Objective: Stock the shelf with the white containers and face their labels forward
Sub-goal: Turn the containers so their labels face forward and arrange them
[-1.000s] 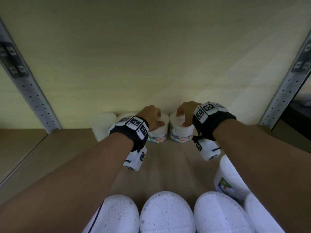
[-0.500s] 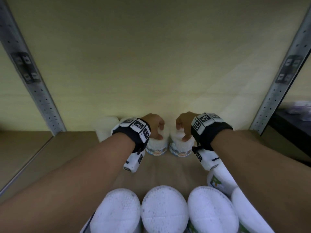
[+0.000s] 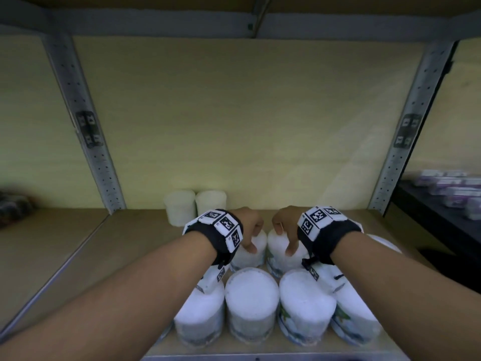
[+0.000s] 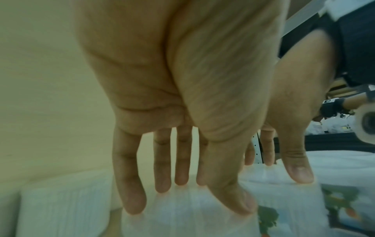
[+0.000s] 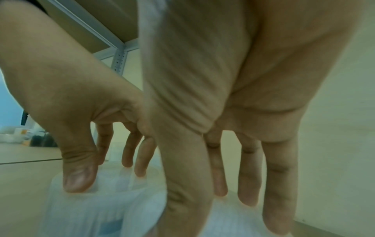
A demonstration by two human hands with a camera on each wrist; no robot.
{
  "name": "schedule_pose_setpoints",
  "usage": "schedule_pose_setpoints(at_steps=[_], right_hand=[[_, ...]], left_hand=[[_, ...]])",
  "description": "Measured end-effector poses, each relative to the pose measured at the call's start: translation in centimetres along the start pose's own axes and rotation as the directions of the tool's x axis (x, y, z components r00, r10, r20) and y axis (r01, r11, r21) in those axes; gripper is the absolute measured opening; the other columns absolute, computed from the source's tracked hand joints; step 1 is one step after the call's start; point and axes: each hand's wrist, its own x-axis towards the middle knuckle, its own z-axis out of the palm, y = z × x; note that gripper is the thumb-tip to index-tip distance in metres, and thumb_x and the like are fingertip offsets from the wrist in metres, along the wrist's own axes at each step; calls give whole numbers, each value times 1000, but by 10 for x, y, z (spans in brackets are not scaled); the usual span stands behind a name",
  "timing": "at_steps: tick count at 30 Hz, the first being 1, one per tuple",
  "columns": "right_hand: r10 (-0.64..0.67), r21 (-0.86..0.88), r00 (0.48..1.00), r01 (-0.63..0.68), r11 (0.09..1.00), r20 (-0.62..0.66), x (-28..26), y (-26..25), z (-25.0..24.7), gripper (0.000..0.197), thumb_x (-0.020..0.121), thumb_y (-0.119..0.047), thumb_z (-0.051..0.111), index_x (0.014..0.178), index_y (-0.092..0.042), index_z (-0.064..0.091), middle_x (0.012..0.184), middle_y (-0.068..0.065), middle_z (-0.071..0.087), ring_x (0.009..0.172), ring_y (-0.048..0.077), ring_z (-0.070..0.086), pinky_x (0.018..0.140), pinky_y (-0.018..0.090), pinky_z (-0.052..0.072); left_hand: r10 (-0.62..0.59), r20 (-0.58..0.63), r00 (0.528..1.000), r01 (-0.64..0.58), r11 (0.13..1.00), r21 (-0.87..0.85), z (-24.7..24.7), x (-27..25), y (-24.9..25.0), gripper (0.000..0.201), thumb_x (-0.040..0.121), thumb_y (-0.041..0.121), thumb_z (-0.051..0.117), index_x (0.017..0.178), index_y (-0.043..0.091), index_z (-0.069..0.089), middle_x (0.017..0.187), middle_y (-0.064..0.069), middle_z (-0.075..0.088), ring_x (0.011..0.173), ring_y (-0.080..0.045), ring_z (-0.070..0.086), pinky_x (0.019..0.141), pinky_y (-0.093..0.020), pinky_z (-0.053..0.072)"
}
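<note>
Both hands have drawn back from the shelf's rear toward the front rows. Left hand (image 3: 248, 227): fingertips and thumb set down around the lid of the left white container (image 3: 251, 252), grasping it. Right hand (image 3: 285, 225): same hold on the right white container (image 3: 285, 256), touching its neighbour. Front row of white containers (image 3: 251, 303): just ahead at the shelf (image 3: 91, 256) edge. Two white containers (image 3: 195, 207): upright at the back wall.

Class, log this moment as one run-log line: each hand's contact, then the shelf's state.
left hand: fingertips on left container | right hand: fingertips on right container | shelf: two back containers, front row
</note>
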Motion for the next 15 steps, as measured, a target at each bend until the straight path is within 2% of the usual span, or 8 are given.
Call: schedule_pose_setpoints(at_steps=[2, 4, 6, 8, 10, 12, 14, 15], right_hand=[[-37, -37, 999, 37, 999, 5, 7, 6, 7, 65, 19, -62, 73, 71, -34, 46, 92, -8, 62, 85, 24, 66, 78, 44, 57], [-89, -18, 996, 89, 996, 3, 7, 12, 15, 63, 22, -59, 76, 71, -34, 46, 91, -7, 64, 84, 25, 67, 77, 45, 58], [-108, -13, 993, 108, 994, -40, -5, 10, 18, 63, 24, -59, 78, 74, -35, 47, 89, -7, 65, 82, 25, 67, 76, 44, 58], [-112, 6, 993, 112, 994, -30, -32, -1, 13, 55, 42, -45, 87, 80, -32, 50, 93, -3, 63, 86, 27, 65, 75, 36, 56], [-142, 16, 990, 142, 990, -27, -53, -9, 13, 52, 61, -27, 87, 101, -16, 56, 93, -1, 55, 85, 24, 57, 65, 27, 45], [-140, 37, 990, 141, 989, -27, -56, -9, 16, 55, 67, -21, 84, 112, -9, 54, 96, -2, 52, 83, 20, 51, 64, 25, 40], [-138, 64, 990, 140, 988, -35, -56, -7, 17, 54, 68, -19, 84, 112, -11, 53, 103, -1, 52, 87, 18, 50, 71, 27, 41], [-130, 79, 991, 132, 988, -25, -56, -6, 17, 55, 69, -18, 83, 115, -11, 53, 107, 0, 52, 90, 18, 50, 75, 29, 43]], left_hand=[[13, -7, 1000, -13, 1000, -2, 2, -7, 4, 33, 71, 26, 81, 80, 17, 50, 97, -9, 61, 79, -20, 49, 58, -25, 35], [28, -10, 1000, -28, 1000, -2, 3, -13, 8, 34, 72, 27, 81, 84, 16, 51, 91, -5, 56, 78, -20, 47, 53, -24, 31], [26, -10, 1000, -26, 1000, -6, 4, -19, 10, 34, 71, 29, 81, 84, 17, 52, 91, -5, 56, 79, -20, 48, 58, -25, 34], [18, -4, 1000, -18, 1000, -19, 7, -22, 11, 35, 70, 30, 82, 83, 17, 52, 95, -8, 61, 79, -20, 49, 65, -24, 37], [7, -6, 1000, -7, 999, -32, 9, -24, 11, 35, 71, 30, 81, 86, 16, 54, 101, -11, 64, 79, -21, 51, 67, -24, 39], [10, -17, 1000, -11, 999, -40, 12, -27, 12, 34, 72, 30, 80, 87, 15, 53, 99, -10, 62, 81, -21, 51, 65, -25, 39], [11, -23, 1000, -12, 999, -37, 12, -29, 12, 33, 75, 30, 78, 91, 14, 54, 98, -7, 59, 82, -21, 50, 64, -26, 38], [10, -23, 1000, -11, 999, -40, 12, -30, 11, 34, 76, 30, 77, 95, 12, 57, 101, -7, 60, 84, -22, 51, 67, -27, 40]])
